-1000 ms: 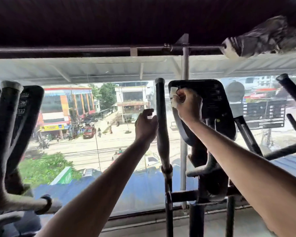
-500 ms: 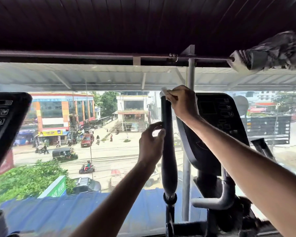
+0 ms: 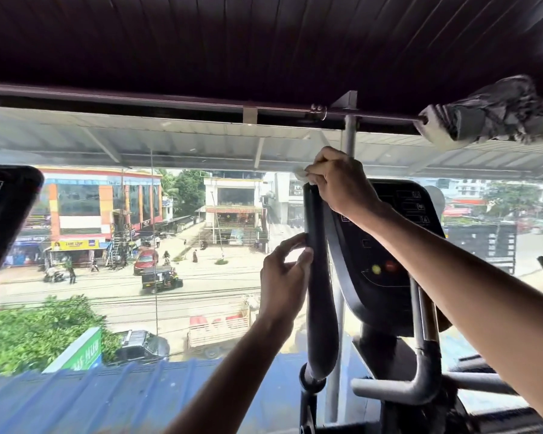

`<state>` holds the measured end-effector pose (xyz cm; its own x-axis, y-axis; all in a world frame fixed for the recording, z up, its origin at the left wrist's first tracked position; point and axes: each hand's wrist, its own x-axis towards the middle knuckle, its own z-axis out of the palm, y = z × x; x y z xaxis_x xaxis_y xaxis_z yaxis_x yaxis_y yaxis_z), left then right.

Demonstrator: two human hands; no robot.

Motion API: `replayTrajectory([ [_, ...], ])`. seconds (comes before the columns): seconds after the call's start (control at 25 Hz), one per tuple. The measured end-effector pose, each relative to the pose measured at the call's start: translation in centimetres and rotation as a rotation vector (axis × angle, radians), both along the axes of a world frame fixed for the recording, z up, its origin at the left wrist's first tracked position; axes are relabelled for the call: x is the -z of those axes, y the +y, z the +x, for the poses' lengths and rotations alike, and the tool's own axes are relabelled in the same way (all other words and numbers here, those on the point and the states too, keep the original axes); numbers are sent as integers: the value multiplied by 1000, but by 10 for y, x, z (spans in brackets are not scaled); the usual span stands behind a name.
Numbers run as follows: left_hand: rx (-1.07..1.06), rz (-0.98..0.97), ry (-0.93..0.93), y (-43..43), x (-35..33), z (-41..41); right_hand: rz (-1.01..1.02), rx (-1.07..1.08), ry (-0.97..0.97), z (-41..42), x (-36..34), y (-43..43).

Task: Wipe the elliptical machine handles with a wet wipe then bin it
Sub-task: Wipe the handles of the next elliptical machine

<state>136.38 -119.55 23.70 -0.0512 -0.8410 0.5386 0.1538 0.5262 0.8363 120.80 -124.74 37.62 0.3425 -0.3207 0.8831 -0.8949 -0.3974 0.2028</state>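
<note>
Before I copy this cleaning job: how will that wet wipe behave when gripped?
Probably floppy: the wet wipe bunches into a small wad under the right hand. Likely light, being thin and small beside the handle. Wetness isn't visible.

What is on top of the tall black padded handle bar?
The right hand holds a crumpled white wet wipe over the top of the black padded handle bar. Its tip is hidden beneath them.

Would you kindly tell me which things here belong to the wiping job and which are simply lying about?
Job: wet wipe, pinched by the right hand at the top of the upright handle; left hand holding that handle lower down.
Lying about: console; neighbouring machine's panel; bundled curtain on the rail.
</note>
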Motion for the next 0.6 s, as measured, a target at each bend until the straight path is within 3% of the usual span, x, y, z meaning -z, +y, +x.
replayTrajectory([
  [0.16,48,11,3,-1,0,4,118,34,169,7,-11,-2],
  [0.44,117,131,135,-1,15,5,127,5,114,1,5,13],
  [0.6,143,142,118,3,20,9,191,-127,136,-3,30,35],
])
